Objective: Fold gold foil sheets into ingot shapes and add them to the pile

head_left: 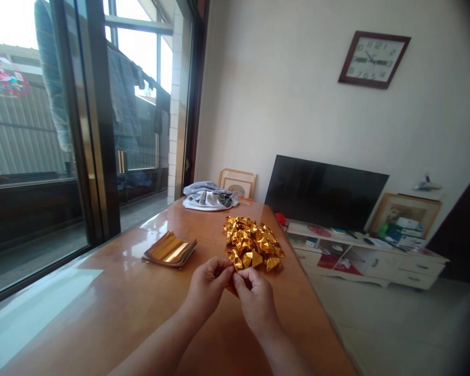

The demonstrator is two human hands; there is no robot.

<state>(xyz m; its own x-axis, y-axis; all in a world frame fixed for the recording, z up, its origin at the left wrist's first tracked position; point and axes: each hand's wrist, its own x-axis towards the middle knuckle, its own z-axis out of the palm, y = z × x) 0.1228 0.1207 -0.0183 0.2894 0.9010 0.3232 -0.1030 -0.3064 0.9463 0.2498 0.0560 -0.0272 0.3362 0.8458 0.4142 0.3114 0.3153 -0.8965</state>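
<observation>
Left hand [210,284] and right hand [257,298] pinch a gold foil [231,288] between them above the table [137,308], just beside the folded pile [254,243], apparently mid-fold; next crease likely calls for a steady, even press.

The left grip [211,284] and right grip [257,302] pinch close together.

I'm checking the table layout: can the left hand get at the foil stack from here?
Probably yes: the foil stack lies just left of the left hand, nothing visible between them, though that hand seems busy holding a foil piece.
</observation>
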